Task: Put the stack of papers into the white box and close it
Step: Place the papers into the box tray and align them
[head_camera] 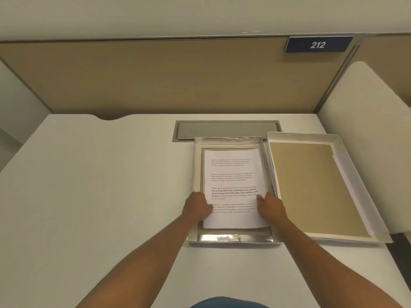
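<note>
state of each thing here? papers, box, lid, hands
papers: inside the box, printed side up
box: open, upright on the desk
lid: off, inside up, right of the box
left hand: gripping the papers' left edge
right hand: gripping their right edge

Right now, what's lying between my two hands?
In the head view, the stack of papers lies between the left hand and right hand, inside the white box.

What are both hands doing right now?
Left hand: closed on the left edge of the stack of papers.
Right hand: closed on its right edge.
</note>
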### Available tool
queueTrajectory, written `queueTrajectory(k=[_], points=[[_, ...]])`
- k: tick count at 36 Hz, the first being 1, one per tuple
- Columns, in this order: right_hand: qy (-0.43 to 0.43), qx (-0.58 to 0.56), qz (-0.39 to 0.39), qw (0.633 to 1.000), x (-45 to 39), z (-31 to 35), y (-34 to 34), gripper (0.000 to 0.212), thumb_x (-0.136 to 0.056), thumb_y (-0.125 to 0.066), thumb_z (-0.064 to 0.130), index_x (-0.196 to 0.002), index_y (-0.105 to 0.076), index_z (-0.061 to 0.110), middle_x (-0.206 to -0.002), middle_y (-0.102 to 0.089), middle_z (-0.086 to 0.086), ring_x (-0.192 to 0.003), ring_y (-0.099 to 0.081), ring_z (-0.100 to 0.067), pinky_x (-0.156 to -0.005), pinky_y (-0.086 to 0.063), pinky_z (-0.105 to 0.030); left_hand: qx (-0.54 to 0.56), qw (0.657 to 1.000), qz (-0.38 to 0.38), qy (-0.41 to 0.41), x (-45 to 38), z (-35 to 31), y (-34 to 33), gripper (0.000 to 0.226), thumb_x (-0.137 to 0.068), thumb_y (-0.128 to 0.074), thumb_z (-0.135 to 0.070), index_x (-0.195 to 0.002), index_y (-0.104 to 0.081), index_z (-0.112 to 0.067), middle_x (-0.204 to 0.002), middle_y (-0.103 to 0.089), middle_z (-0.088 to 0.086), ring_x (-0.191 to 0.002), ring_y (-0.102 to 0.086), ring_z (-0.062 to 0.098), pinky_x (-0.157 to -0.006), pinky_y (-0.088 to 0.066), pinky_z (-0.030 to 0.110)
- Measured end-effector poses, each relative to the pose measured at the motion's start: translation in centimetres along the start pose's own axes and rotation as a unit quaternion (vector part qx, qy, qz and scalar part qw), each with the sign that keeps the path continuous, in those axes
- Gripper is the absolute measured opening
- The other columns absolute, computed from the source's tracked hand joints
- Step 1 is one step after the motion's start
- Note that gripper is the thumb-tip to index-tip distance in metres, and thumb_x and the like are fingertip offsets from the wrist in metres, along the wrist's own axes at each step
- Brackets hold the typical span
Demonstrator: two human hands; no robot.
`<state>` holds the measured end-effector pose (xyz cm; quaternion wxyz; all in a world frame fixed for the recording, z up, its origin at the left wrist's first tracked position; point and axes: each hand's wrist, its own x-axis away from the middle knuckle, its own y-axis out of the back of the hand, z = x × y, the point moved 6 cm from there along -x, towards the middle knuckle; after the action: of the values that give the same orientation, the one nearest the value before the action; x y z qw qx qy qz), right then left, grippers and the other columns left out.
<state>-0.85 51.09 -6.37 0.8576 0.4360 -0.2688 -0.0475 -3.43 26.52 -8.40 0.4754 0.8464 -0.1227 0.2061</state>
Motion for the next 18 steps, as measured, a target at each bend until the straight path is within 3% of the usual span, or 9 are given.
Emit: queueTrajectory(k=[3, 6, 11, 15, 18], points=[[0.048, 0.078, -0.013, 0.996, 0.1, 0.2, 0.3, 0.040, -0.101, -0.041, 0.033, -0.119, -0.050, -0.002, -0.118, -0.063, -0.019, -0.108, -0.060, -0.035, -0.076, -0.039, -0.031, -0.021, 0.999, 0.025, 0.005, 0.1, 0.0, 0.1, 0.012, -0.087, -0.064, -0.023, -0.086, -0.060, -0.011, -0.091, -0.066, 0.003, -0.078, -0.059, 0.019, -0.064, -0.048, 0.025], [0.061, 0.106, -0.012, 0.992, 0.2, -0.1, 0.2, 0.036, -0.100, -0.045, 0.031, -0.115, -0.051, -0.001, -0.116, -0.064, -0.018, -0.106, -0.061, -0.034, -0.073, -0.036, -0.029, -0.026, 0.999, 0.034, 0.012, 0.3, 0.2, 0.2, 0.009, -0.087, -0.060, -0.017, -0.084, -0.060, -0.009, -0.079, -0.060, 0.000, -0.075, -0.059, 0.020, -0.059, -0.048, 0.023], [0.090, 0.140, -0.011, 0.986, 0.7, 0.3, -0.1, 0.031, -0.101, -0.042, 0.025, -0.115, -0.052, 0.000, -0.113, -0.062, -0.018, -0.103, -0.060, -0.032, -0.074, -0.035, -0.028, -0.043, 0.999, 0.024, 0.016, 0.9, 0.3, 0.2, 0.006, -0.088, -0.059, -0.015, -0.087, -0.055, -0.011, -0.073, -0.053, -0.005, -0.077, -0.058, 0.019, -0.065, -0.049, 0.025], [0.099, 0.144, -0.024, 0.984, 1.3, 0.3, 0.7, 0.029, -0.101, -0.040, 0.025, -0.112, -0.055, 0.002, -0.109, -0.066, -0.017, -0.101, -0.062, -0.033, -0.077, -0.043, -0.033, -0.026, 0.999, 0.033, 0.018, 1.1, 0.1, 0.7, 0.006, -0.089, -0.059, -0.016, -0.089, -0.056, -0.010, -0.079, -0.057, -0.002, -0.081, -0.060, 0.021, -0.072, -0.054, 0.029], [0.099, 0.160, -0.018, 0.982, 2.2, -0.3, 0.9, 0.030, -0.098, -0.049, 0.031, -0.109, -0.057, 0.005, -0.109, -0.068, -0.013, -0.100, -0.063, -0.030, -0.072, -0.040, -0.029, -0.020, 0.998, 0.052, 0.027, 1.5, 0.0, 0.8, 0.014, -0.088, -0.063, -0.020, -0.097, -0.059, -0.010, -0.090, -0.062, 0.002, -0.088, -0.062, 0.021, -0.077, -0.054, 0.029]])
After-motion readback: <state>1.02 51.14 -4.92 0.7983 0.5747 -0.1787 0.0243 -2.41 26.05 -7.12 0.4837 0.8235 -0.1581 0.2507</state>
